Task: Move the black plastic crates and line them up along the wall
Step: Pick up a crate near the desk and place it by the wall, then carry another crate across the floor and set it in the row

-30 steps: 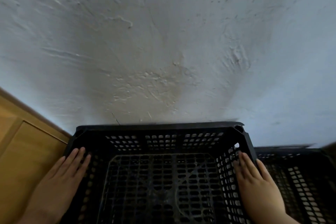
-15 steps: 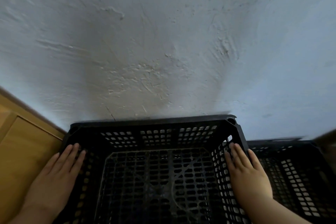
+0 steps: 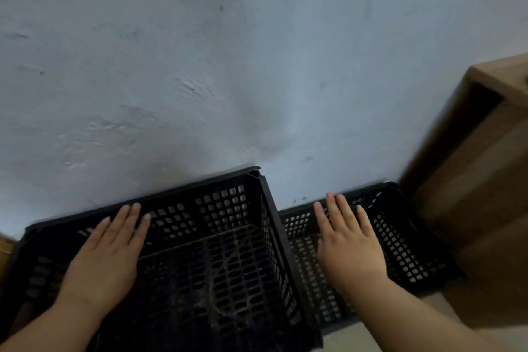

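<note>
A tall black plastic crate (image 3: 217, 260) stands against the white wall (image 3: 228, 66), its far rim touching the plaster. A lower black crate (image 3: 400, 243) sits to its right, also against the wall. My left hand (image 3: 105, 260) hovers flat over the tall crate's open top, fingers spread, holding nothing. My right hand (image 3: 348, 246) hovers flat over the lower crate, fingers apart and empty. Neither hand touches a crate wall.
A brown wooden cabinet (image 3: 480, 180) stands to the right of the lower crate, close to it. A sliver of wooden furniture (image 3: 4, 246) shows at the far left edge. Pale floor (image 3: 357, 337) shows in front of the lower crate.
Both hands have let go of the tall crate's side walls and lifted above the crates. My view has swung right, bringing the wooden cabinet and more of the lower crate into sight.
</note>
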A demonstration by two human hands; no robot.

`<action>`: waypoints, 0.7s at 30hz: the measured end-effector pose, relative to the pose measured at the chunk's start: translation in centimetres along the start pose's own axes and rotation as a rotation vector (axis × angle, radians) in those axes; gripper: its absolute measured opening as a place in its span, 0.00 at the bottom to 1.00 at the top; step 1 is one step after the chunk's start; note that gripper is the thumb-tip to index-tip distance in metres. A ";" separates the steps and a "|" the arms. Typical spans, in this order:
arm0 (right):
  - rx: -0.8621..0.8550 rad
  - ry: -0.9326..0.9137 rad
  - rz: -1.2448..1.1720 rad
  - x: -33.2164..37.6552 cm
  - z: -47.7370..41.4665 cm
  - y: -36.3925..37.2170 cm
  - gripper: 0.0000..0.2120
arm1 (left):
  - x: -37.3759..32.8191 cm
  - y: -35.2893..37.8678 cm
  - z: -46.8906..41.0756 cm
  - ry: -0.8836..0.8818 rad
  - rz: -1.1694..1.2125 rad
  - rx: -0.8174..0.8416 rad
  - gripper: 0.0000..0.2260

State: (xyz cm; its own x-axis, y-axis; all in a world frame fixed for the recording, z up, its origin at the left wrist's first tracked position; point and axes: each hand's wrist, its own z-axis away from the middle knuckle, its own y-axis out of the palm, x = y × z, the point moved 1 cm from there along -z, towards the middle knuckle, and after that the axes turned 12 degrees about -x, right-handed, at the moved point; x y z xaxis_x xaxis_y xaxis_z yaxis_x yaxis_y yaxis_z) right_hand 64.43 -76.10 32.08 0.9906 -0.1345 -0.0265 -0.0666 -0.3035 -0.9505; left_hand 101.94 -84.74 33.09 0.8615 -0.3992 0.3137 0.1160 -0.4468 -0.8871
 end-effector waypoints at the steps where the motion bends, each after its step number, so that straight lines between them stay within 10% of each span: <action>1: 0.012 0.027 -0.012 -1.7 1.1 -0.8 0.31 | -2.3 -1.1 -1.0 0.020 0.005 -0.009 0.32; 21: 0.066 0.743 0.193 -48.1 35.2 -18.0 0.32 | -64.8 -24.1 -9.1 0.679 0.327 -0.225 0.40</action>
State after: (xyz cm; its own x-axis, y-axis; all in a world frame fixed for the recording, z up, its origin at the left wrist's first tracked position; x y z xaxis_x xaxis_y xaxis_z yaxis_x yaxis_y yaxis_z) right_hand 22.25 -30.93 39.58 0.6202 -0.7845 -0.0012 -0.1995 -0.1562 -0.9674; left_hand 38.80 -55.40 37.27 0.3359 -0.9077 0.2515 -0.2566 -0.3451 -0.9028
